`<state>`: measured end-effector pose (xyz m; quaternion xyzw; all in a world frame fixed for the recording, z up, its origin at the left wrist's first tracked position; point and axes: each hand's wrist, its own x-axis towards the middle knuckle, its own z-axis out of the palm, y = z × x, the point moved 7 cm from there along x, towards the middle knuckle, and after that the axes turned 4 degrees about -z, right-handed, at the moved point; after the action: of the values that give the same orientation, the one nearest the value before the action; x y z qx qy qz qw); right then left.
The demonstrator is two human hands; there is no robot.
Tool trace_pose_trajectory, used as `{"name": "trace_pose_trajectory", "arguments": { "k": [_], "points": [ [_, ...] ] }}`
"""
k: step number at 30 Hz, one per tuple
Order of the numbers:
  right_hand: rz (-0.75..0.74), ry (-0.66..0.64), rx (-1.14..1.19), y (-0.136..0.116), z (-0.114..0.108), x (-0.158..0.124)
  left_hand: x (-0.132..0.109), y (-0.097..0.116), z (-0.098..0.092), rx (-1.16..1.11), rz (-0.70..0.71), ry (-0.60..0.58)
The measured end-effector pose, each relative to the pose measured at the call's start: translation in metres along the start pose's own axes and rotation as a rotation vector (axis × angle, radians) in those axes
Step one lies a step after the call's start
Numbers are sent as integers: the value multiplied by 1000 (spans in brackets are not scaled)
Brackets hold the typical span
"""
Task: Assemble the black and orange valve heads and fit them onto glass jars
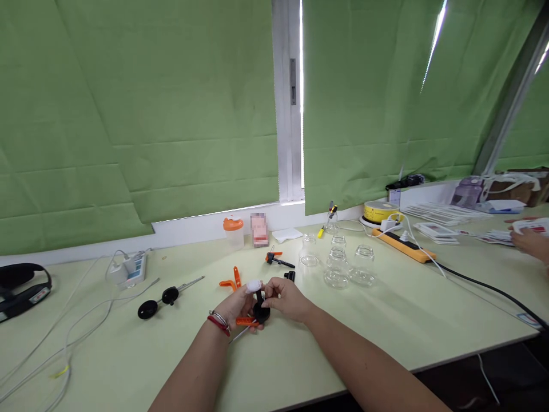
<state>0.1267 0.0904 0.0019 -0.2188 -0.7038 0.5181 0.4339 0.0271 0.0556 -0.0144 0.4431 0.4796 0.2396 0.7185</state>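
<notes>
In front of me, my left hand (pixel 235 307) is closed around a black-and-orange part (pixel 259 312) with a round black piece, an orange arm and a thin metal rod that points down to the left. A white wrap covers a digit of this hand. My right hand (pixel 285 298) pinches at the upper side of the same part; its fingertips partly hide what they grip. Just beyond lie an orange piece (pixel 231 280), a small black piece (pixel 290 276) and a black-and-orange part with a rod (pixel 278 260). To the left rests a metal rod with black discs (pixel 170 295).
Several glass jars (pixel 337 269) stand to the right. Behind are an orange-lidded cup (pixel 234 232), screwdrivers in a jar (pixel 328 220) and an orange power strip (pixel 403 245). Headphones (pixel 23 289) and cables lie left. Another person's hand (pixel 529 237) holds cards at far right.
</notes>
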Motion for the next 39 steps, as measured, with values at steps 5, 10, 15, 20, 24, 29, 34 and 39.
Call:
{"name": "trace_pose_trajectory", "arguments": {
  "k": [5,10,15,20,24,29,34,39],
  "points": [
    [1,-45,4,-1,5,0,-1,1,0,-6,29,-3],
    [2,-39,-10,-2,4,-2,-2,0,1,-9,25,-11],
    [16,-47,34,-2,6,-4,1,-1,-2,-8,27,16],
    [23,-53,36,-1,8,-4,0,-2,-2,-16,28,1],
    [4,-73,49,2,10,-3,-1,-3,-1,-25,20,-12],
    [6,-76,49,8,8,-2,-1,-3,-1,-26,16,-9],
    [7,-77,71,5,7,-3,-1,-2,-1,-31,18,-6],
    [8,-87,94,4,8,-3,-3,-1,1,-47,18,-3]
  ]
}}
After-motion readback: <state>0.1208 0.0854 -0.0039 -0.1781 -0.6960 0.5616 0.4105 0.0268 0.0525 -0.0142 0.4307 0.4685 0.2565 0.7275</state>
